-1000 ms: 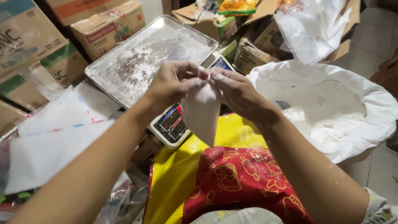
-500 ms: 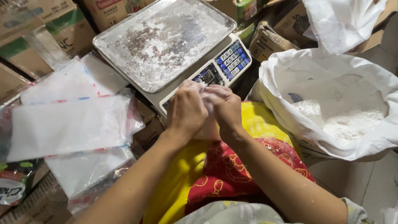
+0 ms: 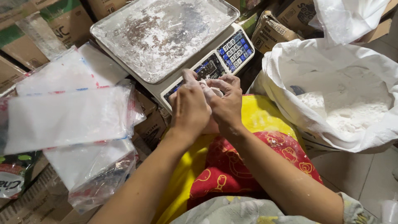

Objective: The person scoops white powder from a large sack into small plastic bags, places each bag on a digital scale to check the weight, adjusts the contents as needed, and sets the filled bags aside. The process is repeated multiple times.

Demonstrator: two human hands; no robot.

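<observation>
Yellow-and-red apron cloth [image 3: 248,166] covers the lap beneath both hands. Left hand [image 3: 190,108] and right hand [image 3: 226,103] pinch shut around a small powder-filled plastic bag [image 3: 211,124], mostly hidden. A loose twist could spill powder onto the scale keypad [image 3: 235,49] beyond; the flour sack [image 3: 331,83] gapes nearby.

Both forearms are bare to the elbow, with no watch, ring or bracelet showing on the left hand [image 3: 190,108] or the right hand [image 3: 226,105]. White powder dusts the fingers and streaks the right forearm. A pale grey sleeve [image 3: 352,207] with a faint yellow floral print covers the right upper arm, and the same cloth spreads across the chest.
</observation>
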